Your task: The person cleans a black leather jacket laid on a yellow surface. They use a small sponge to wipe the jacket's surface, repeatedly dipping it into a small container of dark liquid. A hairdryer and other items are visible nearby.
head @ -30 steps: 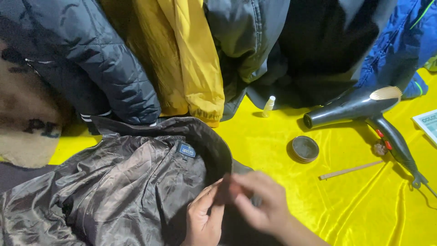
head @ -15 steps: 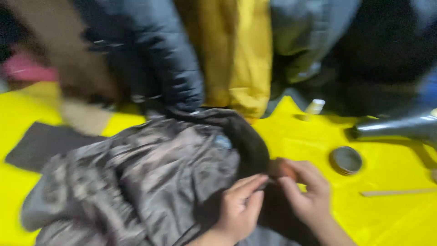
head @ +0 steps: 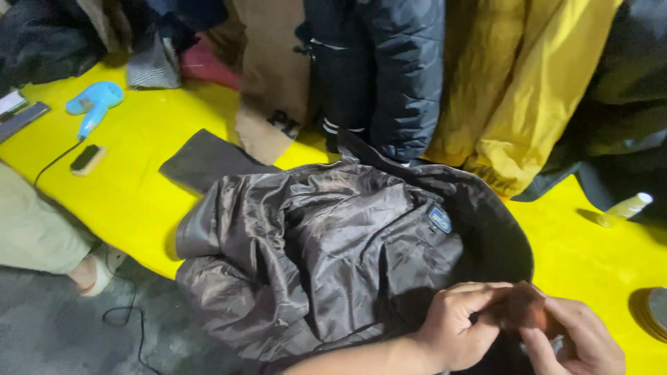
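Observation:
A dark brown jacket (head: 326,257) lies spread on the yellow cloth (head: 146,173), shiny lining up, with a small blue label (head: 439,219) near its collar. At its lower right edge, my left hand (head: 455,330) and my right hand (head: 580,344) meet. The fingertips of both pinch a small brown piece (head: 522,310) over the jacket's dark edge. I cannot tell whether that piece is a separate thing or part of the jacket.
A navy puffer coat (head: 396,76), a yellow coat (head: 528,97) and dark coats hang behind. A blue hair dryer (head: 94,103) and a brush (head: 87,158) lie at left, a small white bottle (head: 625,207) and a round tin (head: 654,312) at right. A person's beige-trousered leg (head: 35,232) stands at left.
The view has swung left: the black hair dryer has left the frame and the blue one has come in. Both hands stay together at the jacket's edge.

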